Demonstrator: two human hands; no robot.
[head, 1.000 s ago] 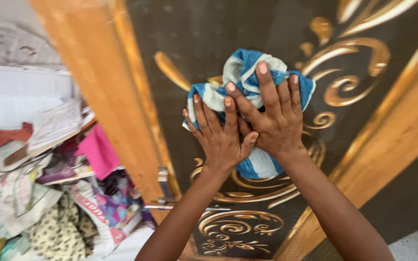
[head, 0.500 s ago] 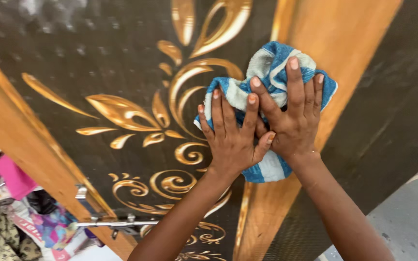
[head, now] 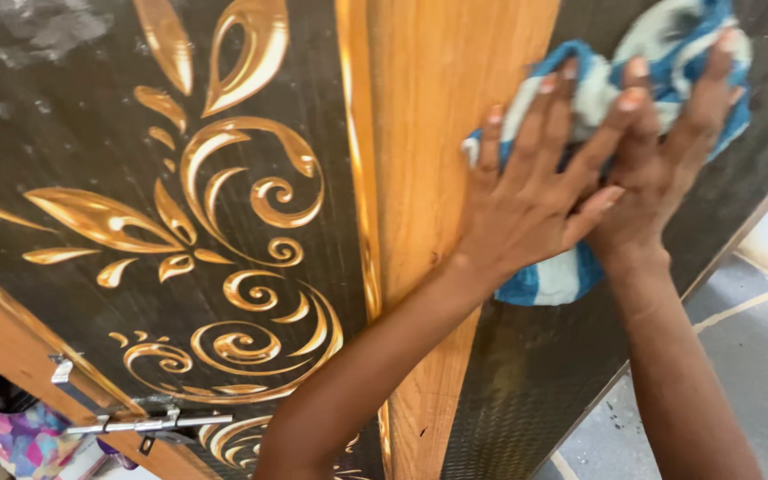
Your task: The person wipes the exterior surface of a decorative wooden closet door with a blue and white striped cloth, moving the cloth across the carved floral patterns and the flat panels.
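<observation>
- Pressing flat against a crumpled blue-and-white striped cloth point(head: 548, 276), the left hand point(head: 535, 200) has its fingers spread and stretched out, palm down on the fabric, not curled around it.
- The right hand point(head: 660, 156) lies just beside it, also open with fingers extended, pushing the upper part of the cloth against the door point(head: 224, 222); the left thumb overlaps the right hand, so the two hands touch.
- Neither hand grips the cloth; both simply hold it flat against the surface.
- The cloth sits high at the right of the view, straddling the edge of the orange wooden stile point(head: 428, 160) and the dark textured panel point(head: 535, 373) to its right.
- A striped fold of the cloth hangs out below the palms, between the two wrists.
- To the left, the dark door panel carries raised golden scrollwork point(head: 242, 267) of leaves and curls.
- A metal slide bolt point(head: 148, 422) is fixed near the lower left edge of the door.
- Colourful fabrics point(head: 11, 440) show in the bottom left corner, mostly cut off by the frame.
- A grey tiled floor point(head: 757, 356) shows at the lower right.
- The hands and cloth are blurred, so the fingertips and the weave are hard to make out.
- The cloth's top edge runs out of the frame, and most of it is covered by the hands.
- Both forearms are cut off at the bottom edge.
</observation>
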